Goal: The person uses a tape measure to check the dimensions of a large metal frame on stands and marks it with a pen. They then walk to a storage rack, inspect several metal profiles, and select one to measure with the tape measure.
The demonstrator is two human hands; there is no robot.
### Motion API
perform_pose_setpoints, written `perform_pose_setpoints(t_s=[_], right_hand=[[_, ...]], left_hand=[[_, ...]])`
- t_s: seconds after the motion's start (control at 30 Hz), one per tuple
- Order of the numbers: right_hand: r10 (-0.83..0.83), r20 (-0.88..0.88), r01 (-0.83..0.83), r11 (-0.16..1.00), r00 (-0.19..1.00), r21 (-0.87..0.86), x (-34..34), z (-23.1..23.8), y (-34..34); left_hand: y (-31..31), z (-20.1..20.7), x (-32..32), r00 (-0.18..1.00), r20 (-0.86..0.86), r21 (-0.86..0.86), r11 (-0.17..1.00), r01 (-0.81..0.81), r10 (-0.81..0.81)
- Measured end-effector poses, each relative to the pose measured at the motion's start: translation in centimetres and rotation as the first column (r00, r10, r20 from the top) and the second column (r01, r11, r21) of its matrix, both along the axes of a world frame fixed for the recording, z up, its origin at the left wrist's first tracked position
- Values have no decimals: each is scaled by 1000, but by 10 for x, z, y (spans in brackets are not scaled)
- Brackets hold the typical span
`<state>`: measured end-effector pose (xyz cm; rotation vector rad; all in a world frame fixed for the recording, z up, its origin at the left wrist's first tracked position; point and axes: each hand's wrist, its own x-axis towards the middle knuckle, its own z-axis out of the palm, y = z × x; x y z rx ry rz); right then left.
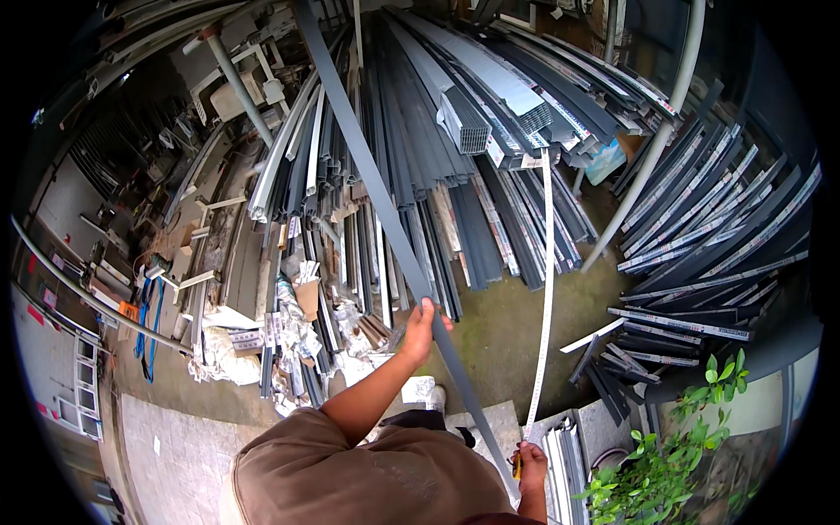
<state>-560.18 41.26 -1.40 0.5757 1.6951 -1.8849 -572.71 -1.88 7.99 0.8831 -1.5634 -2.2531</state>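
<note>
My left hand is closed around a long, flat dark grey metal profile. The profile slants from the top of the view down past my right side. Low on the right, my right hand grips a tape measure with a yellow and black case. Its white blade stands out in a long, slightly bowed line. The far tip of the blade appears against the ends of a stacked bundle of grey profiles; whether it touches them I cannot tell.
Many grey and white profiles lie stacked on racks ahead. More dark lengths are piled at right, beside a slanted pole. A leafy plant grows at lower right. Crumpled wrapping and a blue strap are at left.
</note>
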Motion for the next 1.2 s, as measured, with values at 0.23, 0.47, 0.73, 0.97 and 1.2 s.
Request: perform_pose_setpoints(t_s=[0.23,0.47,0.73,0.97,1.2], right_hand=[[-31,-30,31,999,999,8,-17,1,-20],[106,15,-104,923,994,370,-13,-3,-16],[630,55,-463,507,775,727,12,-9,-5],[757,295,-550,101,583,829,56,-8,8],[699,355,-568,89,620,818,114,-8,69]], left_hand=[[-6,30,-4,999,-29,42,999,30,-28],[5,30,9,999,5,56,998,38,-38],[1,37,8,999,7,99,994,45,-46],[6,53,13,997,6,194,978,75,-78],[8,67,3,997,-7,270,960,79,-79]])
